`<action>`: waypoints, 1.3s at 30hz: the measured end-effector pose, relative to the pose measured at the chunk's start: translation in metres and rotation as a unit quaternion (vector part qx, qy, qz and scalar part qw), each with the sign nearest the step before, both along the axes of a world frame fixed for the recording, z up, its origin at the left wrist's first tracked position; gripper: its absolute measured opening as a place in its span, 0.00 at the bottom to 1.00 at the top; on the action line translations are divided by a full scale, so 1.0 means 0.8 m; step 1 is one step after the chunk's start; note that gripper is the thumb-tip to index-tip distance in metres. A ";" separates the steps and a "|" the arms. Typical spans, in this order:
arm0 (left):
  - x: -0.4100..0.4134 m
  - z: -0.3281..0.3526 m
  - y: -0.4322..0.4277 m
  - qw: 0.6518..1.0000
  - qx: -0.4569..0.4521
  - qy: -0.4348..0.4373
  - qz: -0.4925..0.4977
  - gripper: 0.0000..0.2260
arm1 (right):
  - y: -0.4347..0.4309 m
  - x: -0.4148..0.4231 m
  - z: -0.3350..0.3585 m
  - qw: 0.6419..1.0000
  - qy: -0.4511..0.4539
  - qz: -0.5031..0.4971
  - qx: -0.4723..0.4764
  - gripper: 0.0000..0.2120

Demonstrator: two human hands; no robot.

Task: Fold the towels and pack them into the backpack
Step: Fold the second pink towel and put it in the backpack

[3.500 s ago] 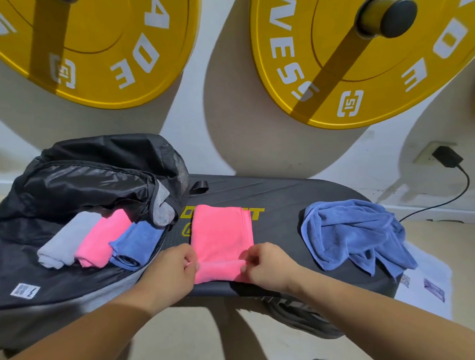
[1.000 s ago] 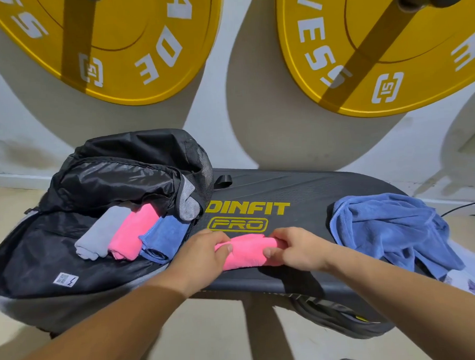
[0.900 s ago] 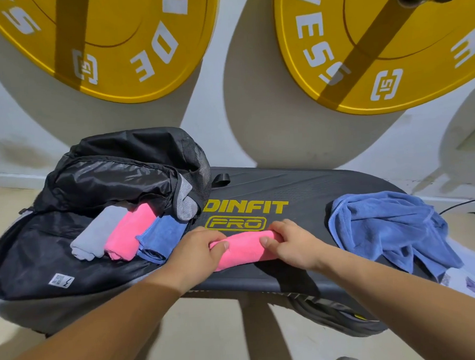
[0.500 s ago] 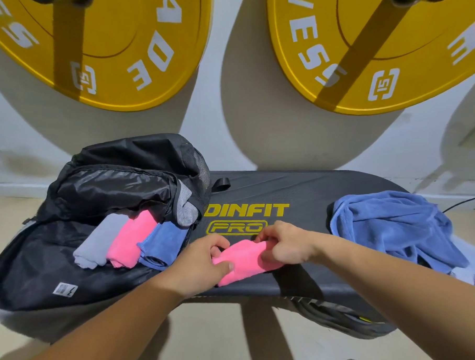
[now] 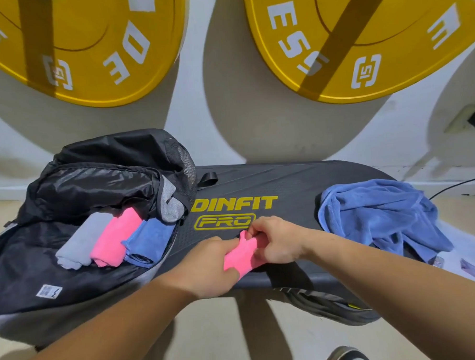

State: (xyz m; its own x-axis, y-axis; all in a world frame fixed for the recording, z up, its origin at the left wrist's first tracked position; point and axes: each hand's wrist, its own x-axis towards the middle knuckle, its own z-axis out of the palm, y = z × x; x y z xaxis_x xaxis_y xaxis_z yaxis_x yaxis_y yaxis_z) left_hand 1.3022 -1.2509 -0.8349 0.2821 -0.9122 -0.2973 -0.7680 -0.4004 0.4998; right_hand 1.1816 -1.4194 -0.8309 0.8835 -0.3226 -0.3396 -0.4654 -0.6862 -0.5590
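Hands close together over the near edge of the worktop (image 5: pixel 285 183). Left hand (image 5: pixel 207 265) curled round the lower end of a rolled pink towel (image 5: pixel 243 254), knuckles up. Right hand (image 5: pixel 277 240) pinching the upper end, fingers bent, a pink tip poking up between them. Roll tilted from lower left to upper right, just below the yellow "PRO" lettering (image 5: pixel 224 221); resting on the pad or lifted clear of it, cannot tell. Bare forearms reaching in from the bottom edge.

To the left, an open black backpack (image 5: pixel 103 183) lying across the worktop's left end, flap thrown back. Inside, side by side and touching: a grey towel (image 5: pixel 81 243), a second pink towel (image 5: pixel 116 236) and a small blue towel (image 5: pixel 151 238), all rolled. White label (image 5: pixel 49 291) on the lining nearer the front. On the right end, well apart from the hands, a loose blue towel (image 5: pixel 376 214), crumpled, draping over the edge. Worktop dark, padded, round-ended, marked "DINFIT" in yellow.

Behind, a pale wall with a yellow weight plate (image 5: pixel 89 50) at upper left and a second plate (image 5: pixel 361 38) at upper right, white lettering on both, broad shadows beneath. Wall socket with a black plug (image 5: pixel 470 119) at far right, thin cable (image 5: pixel 459 182) below it. Beige floor; printed sheets (image 5: pixel 469 267) at the right edge; toe of a shoe (image 5: pixel 344 356) at the bottom.
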 end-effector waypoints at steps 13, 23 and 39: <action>0.034 0.090 0.051 0.989 -0.124 -0.053 -0.062 0.21 | 0.031 0.043 0.079 0.992 0.032 0.098 0.066 0.33; 0.120 0.183 0.155 0.988 -0.090 -0.009 0.121 0.21 | 0.116 0.133 0.128 0.965 -0.195 0.069 0.160 0.13; 0.263 0.052 0.280 0.819 -0.221 0.072 0.525 0.12 | 0.183 0.306 0.045 0.895 -0.202 0.166 -0.362 0.22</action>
